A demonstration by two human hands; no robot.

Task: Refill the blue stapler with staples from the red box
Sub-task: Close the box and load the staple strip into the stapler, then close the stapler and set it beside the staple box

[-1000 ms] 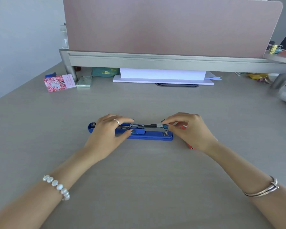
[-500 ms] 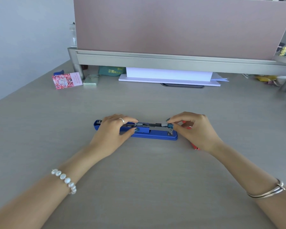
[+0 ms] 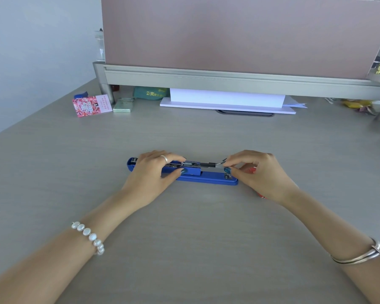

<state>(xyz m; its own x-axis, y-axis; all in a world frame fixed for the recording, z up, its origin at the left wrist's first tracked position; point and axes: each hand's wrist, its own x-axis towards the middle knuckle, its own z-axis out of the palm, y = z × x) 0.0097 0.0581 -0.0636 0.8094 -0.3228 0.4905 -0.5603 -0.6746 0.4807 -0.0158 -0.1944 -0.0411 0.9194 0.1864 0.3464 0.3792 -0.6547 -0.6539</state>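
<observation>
The blue stapler (image 3: 206, 177) lies flat on the tabletop (image 3: 195, 238), opened out, its long axis running left to right across the view with the metal staple channel facing up. The left hand (image 3: 150, 175) grips its left half, fingers and thumb closed around the body to steady it. The right hand (image 3: 260, 172) is at the stapler's right end, thumb and forefinger pinched narrow on what looks like a strip of staples (too small to be sure), aligned with the channel. The red box (image 3: 251, 170) sits mostly hidden under the right hand. The right hand is therefore nearer for seating staples along that axis.
</observation>
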